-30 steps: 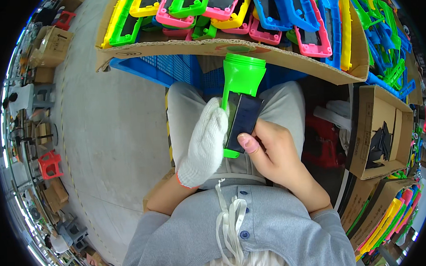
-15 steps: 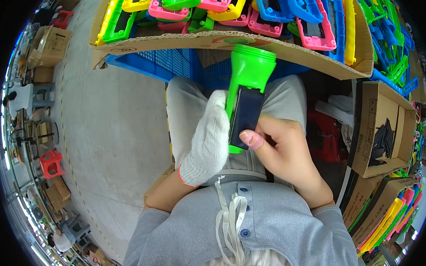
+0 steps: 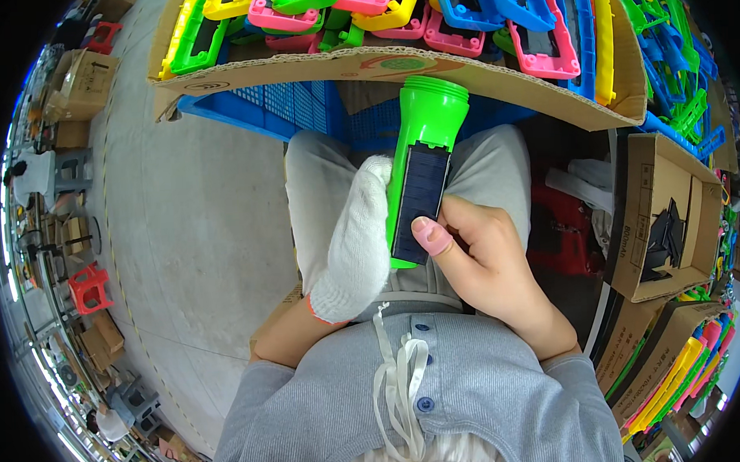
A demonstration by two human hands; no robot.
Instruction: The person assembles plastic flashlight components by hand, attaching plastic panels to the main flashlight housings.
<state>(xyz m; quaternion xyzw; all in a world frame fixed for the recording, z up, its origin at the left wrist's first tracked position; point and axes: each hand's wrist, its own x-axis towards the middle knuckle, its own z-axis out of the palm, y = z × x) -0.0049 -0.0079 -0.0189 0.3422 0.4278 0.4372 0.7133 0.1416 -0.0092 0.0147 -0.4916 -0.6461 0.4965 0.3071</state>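
A bright green flashlight body (image 3: 435, 106) is held over my lap, its wide threaded end pointing away from me. A dark solar panel (image 3: 421, 184) lies along its flat handle side. My left hand (image 3: 358, 231), in a white knitted glove, is closed round the left side of the body. My right hand (image 3: 485, 247) is bare apart from a pink covering on the thumb. That thumb presses on the lower right part of the panel, while the other fingers curl at the right edge, partly hidden.
Just beyond the flashlight stands a cardboard box (image 3: 299, 73) of coloured plastic frames, above a blue crate (image 3: 256, 113). At right, an open carton (image 3: 631, 246) holds black pieces (image 3: 665, 237). Another carton (image 3: 647, 360) with coloured parts stands nearer. Red stools (image 3: 89, 288) and people are far left.
The flashlight has turned a little, so the panel faces up more squarely. The panel looks more level in the body than before. My right thumb has shifted slightly left and toward the far side.
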